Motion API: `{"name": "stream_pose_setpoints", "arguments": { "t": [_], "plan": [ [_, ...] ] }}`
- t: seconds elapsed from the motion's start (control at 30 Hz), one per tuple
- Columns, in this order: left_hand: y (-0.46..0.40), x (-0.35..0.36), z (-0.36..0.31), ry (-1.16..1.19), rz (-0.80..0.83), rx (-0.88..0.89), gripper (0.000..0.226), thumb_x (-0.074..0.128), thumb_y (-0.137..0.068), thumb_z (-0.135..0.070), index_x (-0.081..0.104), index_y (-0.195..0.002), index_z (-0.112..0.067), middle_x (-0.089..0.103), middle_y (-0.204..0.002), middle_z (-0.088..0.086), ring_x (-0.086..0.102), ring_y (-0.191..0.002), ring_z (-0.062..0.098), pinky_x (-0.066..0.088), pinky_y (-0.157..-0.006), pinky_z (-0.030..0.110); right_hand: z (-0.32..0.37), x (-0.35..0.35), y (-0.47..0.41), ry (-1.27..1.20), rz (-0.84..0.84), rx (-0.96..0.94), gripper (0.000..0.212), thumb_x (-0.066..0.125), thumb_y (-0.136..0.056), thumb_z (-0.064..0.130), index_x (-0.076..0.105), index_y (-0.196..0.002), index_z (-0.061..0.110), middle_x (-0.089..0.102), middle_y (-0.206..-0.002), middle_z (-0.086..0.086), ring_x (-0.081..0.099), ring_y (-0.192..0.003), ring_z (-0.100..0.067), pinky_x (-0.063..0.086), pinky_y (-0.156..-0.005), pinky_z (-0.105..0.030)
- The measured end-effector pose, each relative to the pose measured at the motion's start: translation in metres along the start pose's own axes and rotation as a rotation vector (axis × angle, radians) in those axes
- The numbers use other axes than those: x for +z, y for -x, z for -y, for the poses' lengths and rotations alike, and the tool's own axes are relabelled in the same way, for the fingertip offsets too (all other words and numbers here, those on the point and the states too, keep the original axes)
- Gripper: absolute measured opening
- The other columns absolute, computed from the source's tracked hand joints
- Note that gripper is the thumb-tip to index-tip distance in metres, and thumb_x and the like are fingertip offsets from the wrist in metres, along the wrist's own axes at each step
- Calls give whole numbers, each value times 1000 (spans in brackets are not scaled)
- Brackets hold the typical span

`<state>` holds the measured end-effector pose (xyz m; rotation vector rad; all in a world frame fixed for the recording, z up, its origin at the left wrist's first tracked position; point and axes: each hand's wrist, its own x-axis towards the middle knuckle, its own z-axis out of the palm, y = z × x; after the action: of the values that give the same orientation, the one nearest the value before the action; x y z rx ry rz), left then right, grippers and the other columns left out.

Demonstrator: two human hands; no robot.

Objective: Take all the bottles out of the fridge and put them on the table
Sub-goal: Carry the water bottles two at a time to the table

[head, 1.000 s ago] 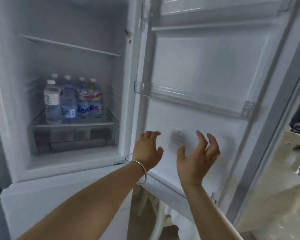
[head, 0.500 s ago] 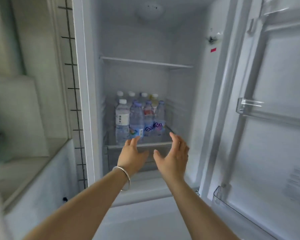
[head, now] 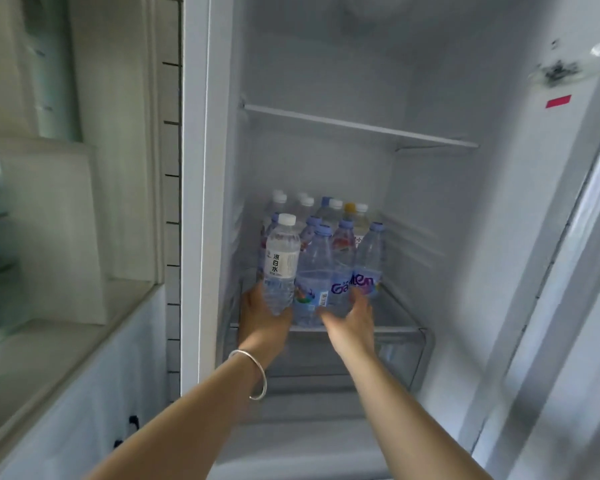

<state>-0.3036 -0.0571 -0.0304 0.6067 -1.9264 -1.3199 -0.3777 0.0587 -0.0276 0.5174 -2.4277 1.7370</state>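
Both hands at the front row of bottles in the open fridge [head: 465, 209].

The left hand [head: 262, 322] curls its fingers [head: 253, 294] round the base of the white-capped bottle [head: 282, 263], gripping it upright; the right hand [head: 352, 318] reaches with fingers [head: 359, 297] spread loosely, touching the blue-capped bottles [head: 340, 271] and gripping none. Behind the fingers more bottles crowd the glass shelf [head: 395, 329]; a bracelet [head: 255, 375] circles the left wrist.
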Motion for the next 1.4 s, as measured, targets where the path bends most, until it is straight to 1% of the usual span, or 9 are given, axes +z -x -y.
{"name": "stream_pose_setpoints", "arguments": {
  "t": [0.1, 0.23, 0.4, 0.53, 0.73, 0.87, 1.17, 1.3, 1.4],
  "plan": [
    [-21, 13, 3, 66, -53, 44, 31, 68, -75, -15, 54, -99, -29, 64, -96, -8, 62, -80, 3, 45, -61, 10, -7, 12, -25, -69, 61, -30, 80, 74, -72, 29, 34, -141, 18, 41, -141, -2, 39, -131, -22, 38, -107, -41],
    [-51, 35, 19, 104, -97, 48, 54, 70, -63, -36, 56, -114, -24, 68, -110, -3, 66, -98, 13, 56, -84, 35, -13, 19, -57, -166, 149, -133, 61, 77, -74, 23, 45, -126, 24, 49, -118, 13, 48, -113, -7, 40, -96, -26],
    [-58, 40, 11, 143, -174, 77, 28, 69, -75, -9, 60, -98, -21, 69, -96, 1, 66, -85, 9, 55, -67, 17, -26, 37, -71, -330, 212, -229, 50, 78, -75, 26, 48, -112, 43, 61, -115, 17, 59, -107, 2, 47, -94, -21],
    [-65, 38, 10, 162, -146, 53, 32, 73, -74, -8, 63, -103, -14, 70, -94, -2, 67, -82, 3, 52, -64, 13, -27, 45, -75, -376, 226, -268, 57, 78, -74, 27, 48, -123, 25, 61, -120, 8, 59, -111, -4, 48, -99, -29],
    [-76, 35, 13, 65, -98, 32, 27, 76, -66, -26, 70, -93, -25, 74, -93, -1, 71, -86, 12, 57, -76, 32, -32, 56, -80, -318, 100, -285, 57, 85, -63, 14, 47, -98, 37, 61, -98, 16, 63, -90, -3, 51, -80, -17],
    [-69, 38, 7, 57, -129, 29, 27, 73, -75, -9, 59, -74, -32, 67, -76, -11, 64, -66, -6, 50, -58, 11, -31, 59, -79, -358, 67, -231, 62, 85, -62, 14, 47, -110, 23, 63, -103, 1, 63, -91, -14, 49, -82, -25],
    [-48, 25, -20, 73, -149, 74, 42, 81, -68, -21, 46, -88, -32, 61, -85, -17, 59, -76, -6, 49, -60, 14, 0, 35, -58, -361, -3, -192, 61, 83, -65, 17, 45, -113, 15, 62, -103, 3, 60, -91, -11, 42, -75, -12],
    [-19, 2, -48, 115, -134, 91, 46, 81, -61, -36, 46, -91, -34, 63, -84, -17, 64, -79, 3, 55, -71, 29, 32, 9, -24, -334, -57, -225, 59, 83, -64, 21, 46, -111, 17, 56, -89, 12, 59, -84, -8, 40, -66, -4],
    [23, -15, -59, 107, -83, 122, 42, 79, -62, -39, 54, -94, -26, 68, -83, -13, 67, -78, 6, 53, -71, 26, 40, -8, 25, -317, -173, -202, 62, 86, -59, 27, 49, -108, 17, 59, -90, 7, 61, -84, -14, 42, -69, -16]
  ]
}}
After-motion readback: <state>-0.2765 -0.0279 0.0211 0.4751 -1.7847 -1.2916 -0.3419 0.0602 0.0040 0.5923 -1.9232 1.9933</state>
